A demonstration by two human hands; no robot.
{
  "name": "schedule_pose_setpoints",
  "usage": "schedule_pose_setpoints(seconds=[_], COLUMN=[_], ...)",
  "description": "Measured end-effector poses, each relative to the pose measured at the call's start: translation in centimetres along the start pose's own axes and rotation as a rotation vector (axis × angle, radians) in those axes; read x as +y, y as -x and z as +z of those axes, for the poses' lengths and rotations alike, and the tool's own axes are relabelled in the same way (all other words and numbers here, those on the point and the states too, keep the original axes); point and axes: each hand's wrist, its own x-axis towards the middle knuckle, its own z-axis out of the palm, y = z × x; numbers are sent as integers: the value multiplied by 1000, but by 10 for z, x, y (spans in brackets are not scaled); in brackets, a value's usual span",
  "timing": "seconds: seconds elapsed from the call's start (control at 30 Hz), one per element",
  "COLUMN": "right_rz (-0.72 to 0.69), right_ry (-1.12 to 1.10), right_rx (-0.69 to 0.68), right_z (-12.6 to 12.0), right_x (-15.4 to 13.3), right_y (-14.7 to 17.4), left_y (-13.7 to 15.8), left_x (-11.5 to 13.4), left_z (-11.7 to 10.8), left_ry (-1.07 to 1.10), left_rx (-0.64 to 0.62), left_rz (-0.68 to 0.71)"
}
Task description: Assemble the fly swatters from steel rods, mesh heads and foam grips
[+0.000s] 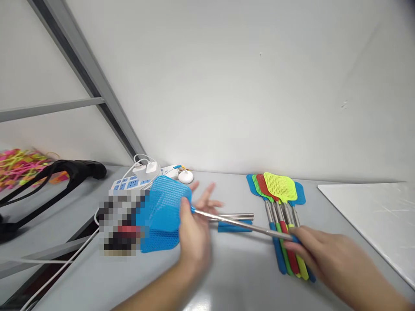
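Hands meet on one blue fly swatter (164, 214) stretched across the grey table (227, 276) in the head view. The left hand (194, 235), at about seven o'clock from the table's middle, pinches the swatter where its mesh head joins the metal rod, thumb on the near side and fingers spread open behind. The right hand (311, 248), out at four o'clock, closes around the far end of the rod at its handle, so the swatter hangs just above the tabletop, its head toward nine o'clock.

Just beneath the rod, near the centre, lies a second rod with a blue grip (235, 222), flat on the table. At two o'clock a fan of swatters (280, 190) rests with blue, green, red and yellow heads overlapping and handles running toward the right hand, which touches or nearly touches them. Behind the left hand, toward eleven o'clock, a power strip (129, 183) holds white chargers, with a white cable trailing off the edge. A black strap (65, 170) lies far out at nine o'clock.

To my eye the telescopic rod is being drawn out or pushed in between the two hands. Either calls for a straight pull or push along the rod with the head held steady.
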Motion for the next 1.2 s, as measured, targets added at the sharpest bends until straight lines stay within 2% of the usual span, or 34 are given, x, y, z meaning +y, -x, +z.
schedule_pose_setpoints(seconds=[0.03, 0.17, 0.23, 0.3, 0.47, 0.63, 0.7, 0.8, 0.9, 1.0, 1.07, 1.13, 1.2], right_rz=[15, 134, 191, 267, 521, 871, 938, 899, 812, 806, 858, 946, 997], right_ry=[-50, -302, -492, -632, -965, -1493, -1705, -1852, -1837, -1617, -1377, -1028, -630], right_rx=[-20, -134, -224, -313, -516, -798, -871, -867, -606, -343, -258, -190, -209], right_z=[1, 7, 9, 9, -5, -12, -10, -11, -14, -13, -10, -6, -3], right_x=[-9, -45, -62, -76, -85, -86, -85, -80, -68, -45, -25, -7, 6], right_y=[-2, -5, -5, -6, -18, -26, -26, -23, -18, -14, -12, -11, -10], left_y=[11, 51, 65, 74, 73, 64, 58, 49, 43, 40, 38, 36, 34], left_x=[-5, -28, -37, -42, -38, -34, -33, -29, -26, -29, -32, -32, -31], left_z=[2, 1, -3, -6, -5, 0, 0, -1, -5, -10, -13, -16, -17], left_ry=[-14, -139, -220, -240, -320, -416, -393, -360, -431, -523, -628, -746, -821], left_rx=[-62, -158, -316, -397, -455, -569, -607, -701, -793, -846, -921, -1007, -1069], left_rz=[-58, -50, -104, -132, -146, -175, -226, -289, -271, -223, -136, 8, 141])
